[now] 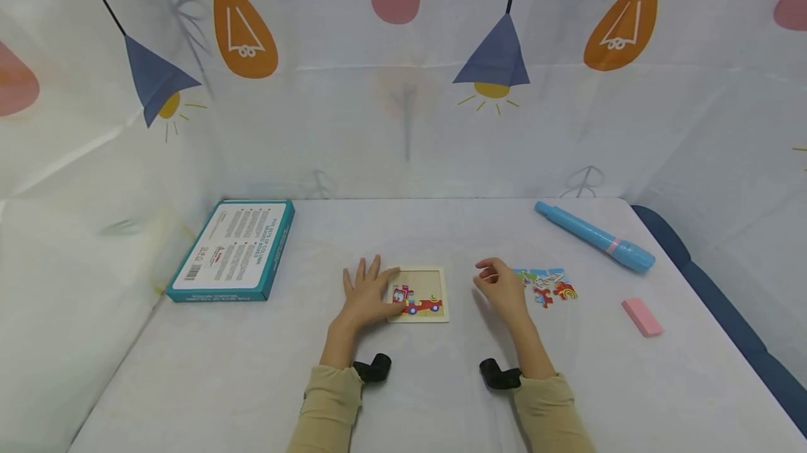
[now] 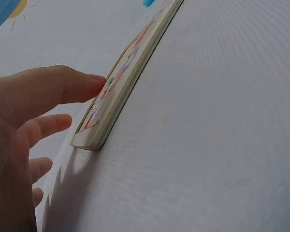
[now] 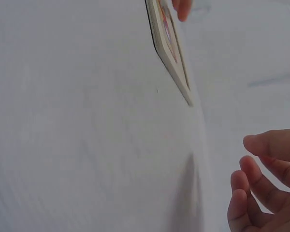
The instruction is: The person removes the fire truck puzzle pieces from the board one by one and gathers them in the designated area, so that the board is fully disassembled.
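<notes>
Head view: puzzle tray [image 1: 421, 294] holds train pieces [image 1: 416, 301], left hand [image 1: 368, 293] touching.

A teal box [image 1: 232, 250] lies flat at the far left of the white table [image 1: 403, 397], its printed white face up. A light blue marker [image 1: 595, 236] lies slanted near the far right corner, and a pink eraser [image 1: 642, 316] sits nearer, well apart from it. Behind hangs a curtain [image 1: 403, 89] printed with lamps and bulbs.
</notes>
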### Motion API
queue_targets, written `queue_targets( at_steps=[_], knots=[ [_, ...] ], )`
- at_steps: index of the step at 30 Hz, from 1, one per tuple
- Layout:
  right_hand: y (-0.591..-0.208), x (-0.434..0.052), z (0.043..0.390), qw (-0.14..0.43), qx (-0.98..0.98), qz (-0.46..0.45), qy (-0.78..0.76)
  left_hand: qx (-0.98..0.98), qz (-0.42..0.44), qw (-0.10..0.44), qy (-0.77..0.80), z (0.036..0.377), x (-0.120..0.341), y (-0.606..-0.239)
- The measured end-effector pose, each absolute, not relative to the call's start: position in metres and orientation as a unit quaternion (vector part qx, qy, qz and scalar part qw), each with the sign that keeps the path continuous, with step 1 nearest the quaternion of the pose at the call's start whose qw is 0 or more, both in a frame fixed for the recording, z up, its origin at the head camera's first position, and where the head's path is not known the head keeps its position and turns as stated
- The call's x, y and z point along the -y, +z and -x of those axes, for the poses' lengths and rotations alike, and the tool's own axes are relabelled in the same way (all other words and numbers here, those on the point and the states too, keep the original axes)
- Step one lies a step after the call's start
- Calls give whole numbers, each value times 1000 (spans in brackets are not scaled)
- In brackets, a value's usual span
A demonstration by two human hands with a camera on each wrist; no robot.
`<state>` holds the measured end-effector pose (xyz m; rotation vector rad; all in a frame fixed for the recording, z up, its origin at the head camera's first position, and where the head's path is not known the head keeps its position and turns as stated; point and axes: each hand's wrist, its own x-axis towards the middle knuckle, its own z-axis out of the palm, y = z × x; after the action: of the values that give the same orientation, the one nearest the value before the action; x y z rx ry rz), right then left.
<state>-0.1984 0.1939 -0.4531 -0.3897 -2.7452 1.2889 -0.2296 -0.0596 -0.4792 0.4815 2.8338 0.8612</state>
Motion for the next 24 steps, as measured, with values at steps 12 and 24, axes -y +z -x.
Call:
queue_targets(
  at_steps=[12,24],
  knots=[
    [-454,-130,206,-5,913,10,409,-954,-150,77,249,232,65,-480],
    [-458,-98,212,-21,966,-80,247,-949,-160,92,255,230,67,-478]
  ],
)
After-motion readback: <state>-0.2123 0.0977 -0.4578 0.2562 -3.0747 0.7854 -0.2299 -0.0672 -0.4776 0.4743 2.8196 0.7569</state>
